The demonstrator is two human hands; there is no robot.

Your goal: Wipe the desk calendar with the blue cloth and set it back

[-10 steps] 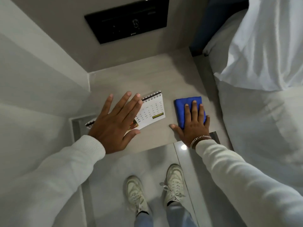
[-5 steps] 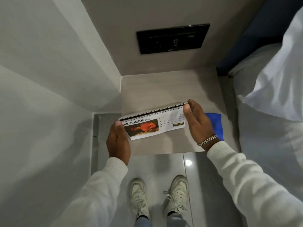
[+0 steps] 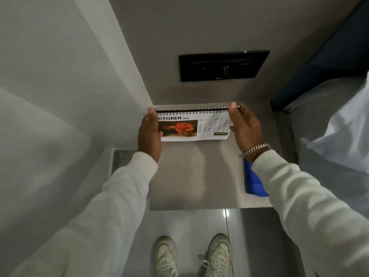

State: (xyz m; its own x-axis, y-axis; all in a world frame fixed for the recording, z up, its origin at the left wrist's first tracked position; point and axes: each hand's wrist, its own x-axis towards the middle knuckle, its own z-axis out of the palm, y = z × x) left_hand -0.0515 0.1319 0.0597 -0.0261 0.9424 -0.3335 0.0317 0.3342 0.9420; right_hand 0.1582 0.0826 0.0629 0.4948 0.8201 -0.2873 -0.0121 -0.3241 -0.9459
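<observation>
The spiral-bound desk calendar [image 3: 207, 126] shows an October page with a red flower picture. It stands near the back of the small grey bedside shelf [image 3: 195, 176], held at both ends. My left hand [image 3: 149, 134] grips its left end and my right hand [image 3: 244, 126] grips its right end, fingertips at the wire binding. The folded blue cloth [image 3: 252, 180] lies on the shelf's right side, partly hidden under my right sleeve; neither hand touches it.
A black switch panel [image 3: 223, 65] is set in the wall behind the shelf. A bed with white linen [image 3: 339, 126] borders the right. A wall corner closes the left. Below the shelf edge are glossy floor tiles and my white shoes [image 3: 193, 256].
Both hands picked the calendar up off the shelf, stood it upright and carried it toward the back wall. My right hand left the blue cloth, which stays on the shelf.
</observation>
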